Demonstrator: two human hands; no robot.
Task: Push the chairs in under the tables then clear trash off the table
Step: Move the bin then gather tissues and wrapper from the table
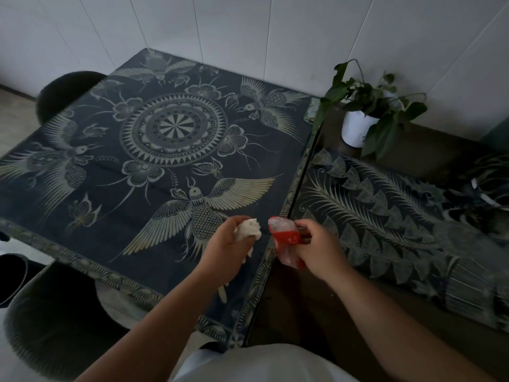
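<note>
While both bare forearms reach out from the bottom edge over a white garment (261, 365), the two hands meet above the near right corner of the square table with the dark blue cloth printed in pale birds and a round medallion (115, 166). Left hand (224, 250) has its fingers curled tight around a crumpled white paper napkin (248, 230), which bulges out above the knuckles and hangs a little below the palm. Right hand (316, 246) pinches a crinkled red-and-clear plastic wrapper (286, 238) between thumb and fingers; the wrapper sticks out toward the left hand and droops below the wrist, over the gap at the table's right edge. Something dark and thin shows beside the wrapper in the same grip, but I cannot tell what it is. Both pieces of trash are lifted off the cloth, near each other yet not touching.

Left of the table's near edge, a round dark fuzzy stool (55, 323) stands with part of its seat under the tabletop, and a dark bin (12, 277) sits just beyond it at the frame's left side. To the right of the table, touching its edge, lies a second surface draped in a dark cloth with a pale feather pattern (385, 216). Farther back on that side, a leafy green plant in a white pot (358, 128) stands near the table's far right corner. At the far left corner, another round dark stool (63, 92) is tucked partly under. White tiled wall (248, 28) closes off the back.
</note>
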